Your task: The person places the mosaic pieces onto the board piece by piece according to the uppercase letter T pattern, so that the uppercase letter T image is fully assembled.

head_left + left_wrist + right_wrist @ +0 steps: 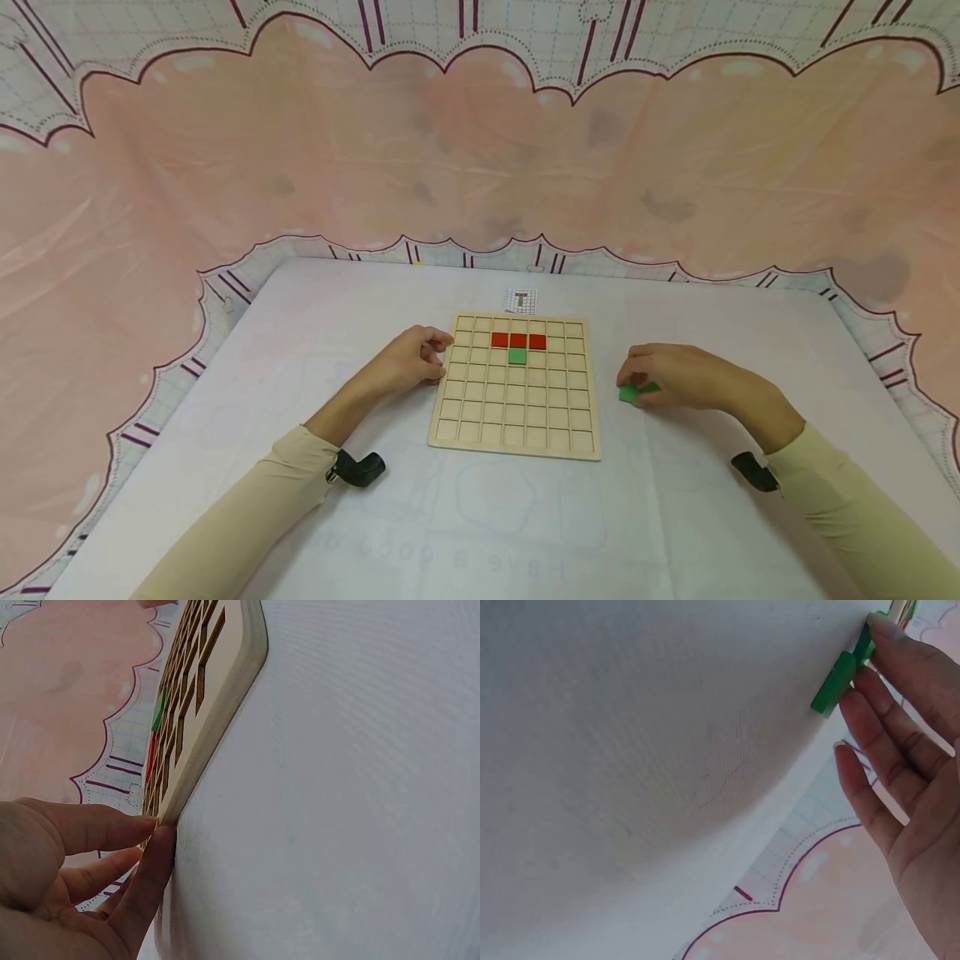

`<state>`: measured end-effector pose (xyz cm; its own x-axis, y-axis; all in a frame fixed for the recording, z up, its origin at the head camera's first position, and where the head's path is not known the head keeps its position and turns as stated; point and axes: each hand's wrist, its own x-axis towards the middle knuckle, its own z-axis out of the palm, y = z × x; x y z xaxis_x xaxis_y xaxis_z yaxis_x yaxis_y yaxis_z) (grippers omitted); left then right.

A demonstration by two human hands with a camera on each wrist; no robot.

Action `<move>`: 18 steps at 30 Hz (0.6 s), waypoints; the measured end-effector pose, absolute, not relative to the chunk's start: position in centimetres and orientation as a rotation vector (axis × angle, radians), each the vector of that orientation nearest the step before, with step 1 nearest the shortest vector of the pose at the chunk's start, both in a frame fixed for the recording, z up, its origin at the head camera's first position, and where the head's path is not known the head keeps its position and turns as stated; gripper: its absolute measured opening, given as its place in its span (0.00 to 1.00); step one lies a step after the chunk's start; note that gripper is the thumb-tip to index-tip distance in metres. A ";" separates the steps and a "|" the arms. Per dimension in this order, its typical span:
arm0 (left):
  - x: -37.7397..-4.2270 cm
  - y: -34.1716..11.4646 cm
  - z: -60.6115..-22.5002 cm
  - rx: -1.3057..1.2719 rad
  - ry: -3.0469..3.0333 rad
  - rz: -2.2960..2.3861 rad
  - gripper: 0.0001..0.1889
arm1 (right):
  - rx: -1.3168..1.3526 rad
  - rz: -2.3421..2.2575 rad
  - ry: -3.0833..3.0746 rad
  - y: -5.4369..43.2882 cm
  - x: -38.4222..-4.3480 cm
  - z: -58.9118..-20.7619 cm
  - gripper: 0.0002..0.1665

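A wooden grid board (516,452) lies in the middle of the table. Three red tiles (518,341) form a row near its far side, with one green tile (517,357) just below the middle one. At the board's left edge, my left hand (408,360) holds the rim with its fingertips; the left wrist view has those fingers (154,859) right at the edge. To the right of the board, my right hand (675,377) pinches a green tile (865,641) between thumb and fingers. Another green tile (834,684) is at its fingertips, partly overlapping the first.
Beyond the board's far edge lies a small printed card (521,301) showing a grid with a T-shaped pattern. A white cloth (360,533) covers the table. Behind it hangs a pink patterned curtain (480,158). Black wrist mounts (362,469) sit on both sleeves.
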<state>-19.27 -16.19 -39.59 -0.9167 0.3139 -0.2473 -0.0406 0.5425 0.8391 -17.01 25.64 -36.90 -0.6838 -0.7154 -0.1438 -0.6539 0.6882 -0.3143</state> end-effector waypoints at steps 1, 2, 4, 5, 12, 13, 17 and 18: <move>-19.2 -16.2 -39.6 0.224 2.412 1.329 0.28 | -1.085 -0.350 2.646 25.6 -17.0 -36.9 0.13; -19.2 -16.2 -39.6 0.225 2.411 1.333 0.28 | -1.077 -0.354 2.645 25.6 -17.1 -36.9 0.13; -19.2 -16.2 -39.6 0.226 2.409 1.339 0.28 | -1.069 -0.356 2.645 25.6 -17.1 -36.9 0.13; -19.2 -16.2 -39.6 0.227 2.410 1.340 0.28 | -1.070 -0.358 2.646 25.6 -17.2 -37.0 0.13; -19.1 -16.1 -39.4 0.222 2.420 1.328 0.28 | -1.072 -0.348 2.652 25.4 -17.4 -37.2 0.11; -19.1 -16.1 -39.4 0.222 2.419 1.328 0.28 | -1.063 -0.342 2.656 25.3 -17.4 -37.2 0.11; -19.2 -16.1 -39.5 0.231 2.412 1.335 0.28 | -1.027 -0.319 2.670 25.2 -17.4 -37.3 0.11; -19.2 -16.1 -39.5 0.233 2.409 1.338 0.28 | -1.023 -0.313 2.675 25.1 -17.4 -37.4 0.11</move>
<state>-19.19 -16.13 -39.52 -0.9164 0.3191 -0.2414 -0.0362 0.5347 0.8442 -17.44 25.12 -37.35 -0.7181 -0.6765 -0.1635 -0.6205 0.7287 -0.2897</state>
